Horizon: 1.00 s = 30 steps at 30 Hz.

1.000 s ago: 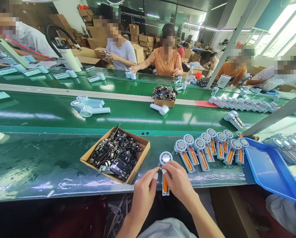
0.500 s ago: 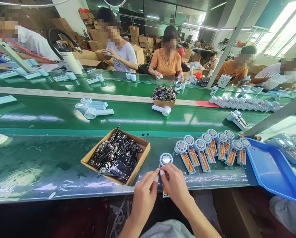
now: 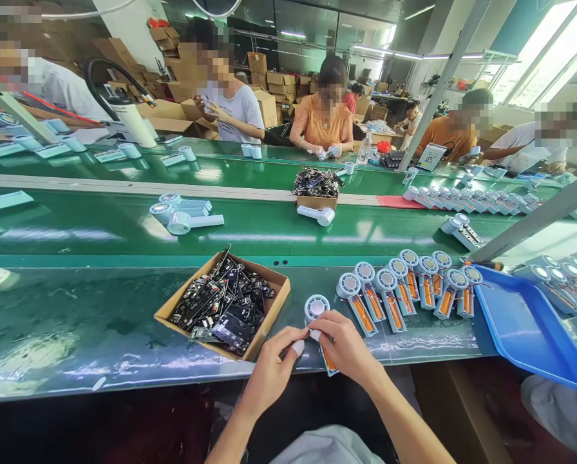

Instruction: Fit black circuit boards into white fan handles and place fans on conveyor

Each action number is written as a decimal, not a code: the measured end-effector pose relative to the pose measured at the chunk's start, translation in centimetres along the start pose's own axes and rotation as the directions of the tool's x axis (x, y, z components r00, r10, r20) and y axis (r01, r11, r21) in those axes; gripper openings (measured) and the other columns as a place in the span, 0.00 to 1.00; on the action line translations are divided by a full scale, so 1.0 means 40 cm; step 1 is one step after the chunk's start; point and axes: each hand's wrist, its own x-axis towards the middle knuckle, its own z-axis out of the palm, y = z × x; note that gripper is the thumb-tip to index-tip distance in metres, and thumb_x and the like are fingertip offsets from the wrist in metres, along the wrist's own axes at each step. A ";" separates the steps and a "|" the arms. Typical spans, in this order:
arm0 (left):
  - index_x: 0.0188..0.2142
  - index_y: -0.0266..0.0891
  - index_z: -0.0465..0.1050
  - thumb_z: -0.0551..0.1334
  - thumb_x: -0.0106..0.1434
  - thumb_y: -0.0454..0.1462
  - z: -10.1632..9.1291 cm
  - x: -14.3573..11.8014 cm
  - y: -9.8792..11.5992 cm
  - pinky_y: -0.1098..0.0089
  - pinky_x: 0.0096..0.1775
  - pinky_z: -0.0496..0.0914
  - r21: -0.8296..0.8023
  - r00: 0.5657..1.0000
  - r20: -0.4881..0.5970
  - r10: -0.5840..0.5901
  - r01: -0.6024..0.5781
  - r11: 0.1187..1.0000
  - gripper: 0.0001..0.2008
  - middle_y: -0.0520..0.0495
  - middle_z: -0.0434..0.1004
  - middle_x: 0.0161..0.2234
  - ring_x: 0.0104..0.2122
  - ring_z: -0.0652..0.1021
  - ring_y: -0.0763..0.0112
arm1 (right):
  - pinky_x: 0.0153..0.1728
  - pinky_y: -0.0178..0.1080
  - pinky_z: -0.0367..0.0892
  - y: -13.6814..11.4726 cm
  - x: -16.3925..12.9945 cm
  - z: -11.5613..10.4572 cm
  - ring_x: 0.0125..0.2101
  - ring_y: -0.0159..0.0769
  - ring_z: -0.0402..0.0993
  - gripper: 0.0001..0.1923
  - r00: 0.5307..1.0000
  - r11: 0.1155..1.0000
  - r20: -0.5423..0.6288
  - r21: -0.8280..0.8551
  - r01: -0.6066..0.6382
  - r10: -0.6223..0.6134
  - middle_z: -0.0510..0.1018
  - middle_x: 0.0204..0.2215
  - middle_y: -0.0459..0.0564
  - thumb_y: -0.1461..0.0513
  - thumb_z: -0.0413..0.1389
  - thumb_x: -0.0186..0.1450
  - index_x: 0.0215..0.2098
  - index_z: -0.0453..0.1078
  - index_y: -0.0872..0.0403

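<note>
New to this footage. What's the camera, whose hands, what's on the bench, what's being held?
There is one camera, worn on a person's head and looking forward and down, so the two bare arms coming in from the bottom edge are the wearer's own. The left hand and right hand both grip one small handheld fan half: a round pale head on a handle, with an orange battery showing inside. It sits at the near edge of the green bench.

Left of the hands stands a cardboard box full of dark circuit boards. To the right lies a row of similar open fans, then a blue tray. Beyond runs a green conveyor belt carrying more fan parts, with other people working on its far side.
</note>
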 end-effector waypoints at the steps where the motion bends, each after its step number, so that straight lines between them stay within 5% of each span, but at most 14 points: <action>1: 0.42 0.39 0.82 0.59 0.63 0.39 -0.001 0.001 0.000 0.64 0.47 0.76 -0.018 1.000 0.012 -0.011 0.011 1.000 0.14 0.42 0.84 0.41 0.42 0.81 0.61 | 0.43 0.38 0.71 -0.001 -0.001 -0.001 0.40 0.38 0.75 0.17 1.000 1.000 -0.002 -0.008 0.000 0.000 0.79 0.38 0.51 0.73 0.52 0.66 0.44 0.78 0.51; 7: 0.44 0.38 0.81 0.60 0.62 0.42 0.006 -0.003 0.007 0.65 0.38 0.77 -0.115 0.984 0.025 -0.178 0.180 0.977 0.16 0.45 0.83 0.35 0.31 0.80 0.65 | 0.43 0.36 0.70 0.001 -0.009 -0.025 0.40 0.36 0.75 0.15 0.998 0.995 0.057 0.100 -0.016 0.010 0.78 0.40 0.50 0.69 0.52 0.69 0.47 0.77 0.50; 13: 0.44 0.36 0.81 0.60 0.61 0.44 0.006 0.001 0.013 0.66 0.37 0.77 -0.122 0.973 0.044 -0.225 0.229 0.966 0.18 0.45 0.81 0.32 0.31 0.80 0.64 | 0.41 0.35 0.69 0.017 -0.005 -0.016 0.39 0.36 0.76 0.13 0.998 0.981 0.037 0.187 -0.050 0.044 0.79 0.38 0.49 0.67 0.55 0.69 0.46 0.79 0.51; 22: 0.44 0.40 0.82 0.59 0.63 0.40 -0.019 0.013 0.017 0.67 0.39 0.76 -0.104 0.980 0.139 -0.140 0.154 0.983 0.15 0.45 0.83 0.37 0.36 0.81 0.63 | 0.37 0.34 0.68 0.002 -0.008 -0.001 0.37 0.36 0.76 0.11 0.991 0.965 -0.011 0.232 -0.124 0.130 0.79 0.36 0.50 0.68 0.55 0.67 0.40 0.80 0.52; 30: 0.43 0.41 0.81 0.59 0.63 0.38 -0.005 0.014 0.021 0.64 0.49 0.74 -0.085 0.993 0.090 -0.075 0.082 0.993 0.13 0.43 0.83 0.44 0.45 0.80 0.59 | 0.35 0.36 0.65 -0.021 -0.019 0.005 0.35 0.37 0.73 0.16 0.985 0.989 -0.094 0.048 -0.138 0.142 0.76 0.35 0.52 0.68 0.50 0.67 0.42 0.79 0.53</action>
